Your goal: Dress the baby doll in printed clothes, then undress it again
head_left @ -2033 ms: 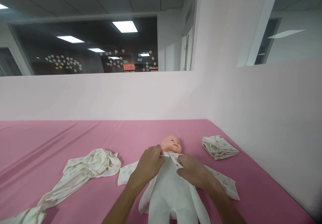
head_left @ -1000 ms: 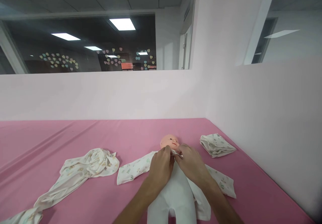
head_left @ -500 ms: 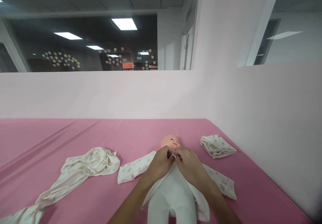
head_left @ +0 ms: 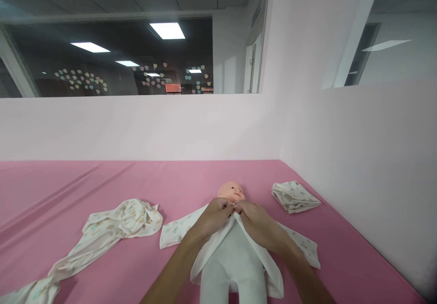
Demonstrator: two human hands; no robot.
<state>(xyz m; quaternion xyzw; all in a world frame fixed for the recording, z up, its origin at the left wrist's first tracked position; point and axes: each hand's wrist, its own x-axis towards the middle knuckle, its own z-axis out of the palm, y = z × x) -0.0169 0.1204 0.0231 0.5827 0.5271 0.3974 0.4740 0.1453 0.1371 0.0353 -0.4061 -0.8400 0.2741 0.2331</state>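
Note:
A baby doll (head_left: 233, 260) with a pale cloth body lies on its back, its pink head (head_left: 231, 190) away from me. Around it is a white printed baby shirt (head_left: 179, 229), sleeves stretched to both sides and front panels parted below the chest. Just under the doll's chin, my left hand (head_left: 217, 213) pinches the shirt's neck edge. Close beside it, my right hand (head_left: 256, 222) is closed on the opposite edge, the fingertips of both hands nearly touching. What exactly lies between the fingertips is mostly hidden.
Everything lies on a pink sheet (head_left: 191, 181). To the left is a crumpled, twisted printed cloth (head_left: 124, 222). A folded printed garment (head_left: 294, 196) sits to the right, near the white wall (head_left: 358, 158). Another white wall (head_left: 136, 126) with a window stands behind.
Both hands have drawn closer together at the neck, with the white strip between them now mostly covered. My left hand's fingers have curled more, and the front panels have shifted slightly.

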